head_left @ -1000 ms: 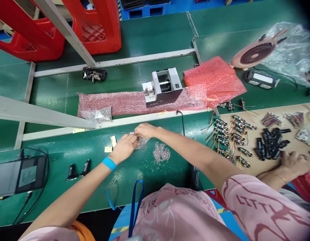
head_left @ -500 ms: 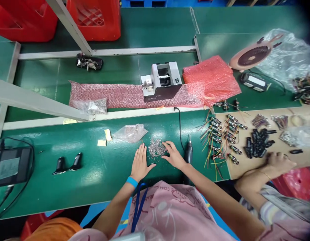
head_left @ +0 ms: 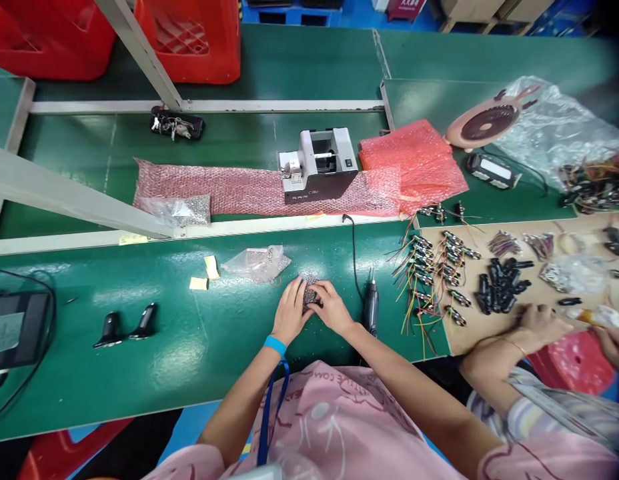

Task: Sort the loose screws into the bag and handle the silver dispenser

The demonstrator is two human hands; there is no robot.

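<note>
Silvery, tiny metal pieces lie heaped on the green worktop, between your left hand and your right hand. Both hands are low at the heap's sides, fingers bent into a loose cup; I cannot tell whether either one pinches any pieces.

The likeliest trouble is scatter: if you press or sweep too hard, such small pieces could skid away, as the surface looks smooth and glossy. A gap between your fingertips might let some slip through, and stray ones near your body could drop off the edge. Your right forearm passes near the power screwdriver, so a wide elbow swing might knock it or drag its black cord. The clear bag beyond your left hand, with more pieces showing inside, could spill if bumped; I cannot tell whether it is sealed.

That bag is thin, crinkled plastic. Farther back, pink bubble wrap makes a dimpled strip beneath a boxy grey-and-black machine. The screwdriver is a slim dark cylinder with a narrow metal tip; two glossy black parts flare at their bases.
</note>
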